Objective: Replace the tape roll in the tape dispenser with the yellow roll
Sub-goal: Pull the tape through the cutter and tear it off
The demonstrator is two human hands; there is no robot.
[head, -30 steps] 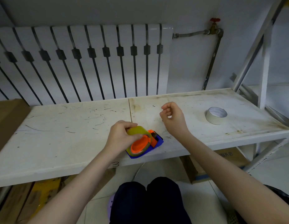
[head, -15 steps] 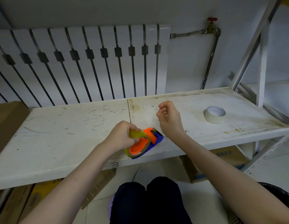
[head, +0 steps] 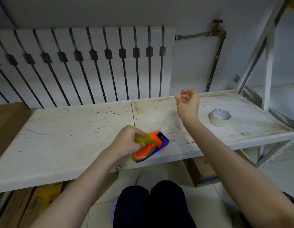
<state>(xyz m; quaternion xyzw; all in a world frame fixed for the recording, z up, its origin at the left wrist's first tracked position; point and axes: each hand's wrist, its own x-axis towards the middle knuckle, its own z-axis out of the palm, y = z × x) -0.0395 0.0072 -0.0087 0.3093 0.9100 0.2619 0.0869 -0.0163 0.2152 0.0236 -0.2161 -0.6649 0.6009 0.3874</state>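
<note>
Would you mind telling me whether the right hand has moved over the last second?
Yes. The right hand has lifted up and away from the tape dispenser, towards the white tape roll and the shelf's back edge.

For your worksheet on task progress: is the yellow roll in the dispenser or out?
In: the yellow roll sits around the dispenser's orange hub, left hand gripping it.

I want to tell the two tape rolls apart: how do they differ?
The translucent yellow tape roll sits on the orange hub of the blue dispenser, under the left hand. The whitish tape roll lies flat, untouched, on the white shelf, to the right. Both are ring-shaped.
</note>
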